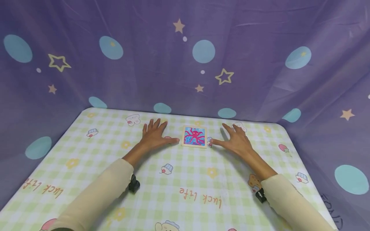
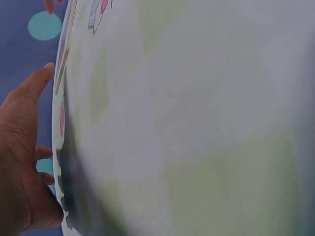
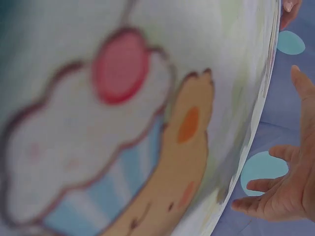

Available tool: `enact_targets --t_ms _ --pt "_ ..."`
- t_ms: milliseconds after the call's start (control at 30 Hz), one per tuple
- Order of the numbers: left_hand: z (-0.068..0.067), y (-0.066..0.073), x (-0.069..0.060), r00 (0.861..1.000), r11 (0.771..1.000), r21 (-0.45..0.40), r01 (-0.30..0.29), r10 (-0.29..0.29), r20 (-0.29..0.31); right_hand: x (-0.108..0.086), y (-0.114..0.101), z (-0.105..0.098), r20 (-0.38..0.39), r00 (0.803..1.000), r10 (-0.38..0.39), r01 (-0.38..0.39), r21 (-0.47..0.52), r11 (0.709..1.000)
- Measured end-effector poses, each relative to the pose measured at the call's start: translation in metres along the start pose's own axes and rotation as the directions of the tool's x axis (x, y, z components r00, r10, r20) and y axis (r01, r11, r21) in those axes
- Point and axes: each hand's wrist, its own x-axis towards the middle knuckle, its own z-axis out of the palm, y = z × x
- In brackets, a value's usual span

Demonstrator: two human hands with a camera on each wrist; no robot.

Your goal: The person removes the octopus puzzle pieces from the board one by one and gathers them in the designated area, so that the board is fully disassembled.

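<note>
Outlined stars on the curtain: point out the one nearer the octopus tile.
The outlined star up and right of the octopus tile in the head view, above the right hand; the other star is far left, beyond the left hand.

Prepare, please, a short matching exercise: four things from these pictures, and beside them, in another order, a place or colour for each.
1. Curtain
2. Octopus picture
3. Sleeves
4. Tablecloth

A. between the left hand and the right hand
B. green and white checks
C. purple, with stars
D. cream

Pairs: 1-C, 2-A, 3-D, 4-B
</note>
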Motion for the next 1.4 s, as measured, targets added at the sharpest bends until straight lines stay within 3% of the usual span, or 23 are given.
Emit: enact_targets --t_ms 200,300,433,633,800,933,1033,1200,1400 --pt "0.010 0.010 0.001 0.996 0.996 -0.023 -0.083 0.083 0.012 0.005 -0.008 0.001 -0.002 0.999 -0.045 0.045 -0.016 0.999" --pt "0.014 0.010 0.001 0.988 0.988 -0.029 -0.148 0.149 0.034 0.008 -0.012 0.000 0.001 0.998 -0.069 0.069 -0.009 0.998" --pt "0.012 0.016 -0.006 0.963 0.966 0.006 -0.257 0.256 0.083 0.013 -0.017 0.000 0.013 0.995 -0.103 0.103 -0.005 0.995" --pt "0.004 0.020 -0.019 0.921 0.928 0.051 -0.369 0.358 0.156 0.021 -0.023 -0.002 0.051 0.979 -0.197 0.197 -0.002 0.980" --pt "0.002 0.019 -0.025 0.887 0.898 0.091 -0.431 0.403 0.224 0.031 -0.028 -0.003 0.077 0.945 -0.317 0.313 0.057 0.948" --pt "0.001 0.018 -0.029 0.870 0.886 0.088 -0.455 0.422 0.254 0.049 -0.018 0.008 0.067 0.901 -0.428 0.422 0.088 0.902" --pt "0.000 0.017 -0.033 0.862 0.880 0.084 -0.468 0.434 0.261 0.059 -0.014 0.014 0.074 0.873 -0.482 0.475 0.095 0.875" --pt "0.000 0.013 -0.036 0.858 0.870 0.109 -0.481 0.441 0.264 0.058 -0.030 0.002 0.148 0.856 -0.495 0.468 0.188 0.864" --pt "0.001 0.010 -0.037 0.844 0.861 0.105 -0.498 0.453 0.286 0.077 -0.015 0.015 0.093 0.794 -0.600 0.563 0.261 0.784"
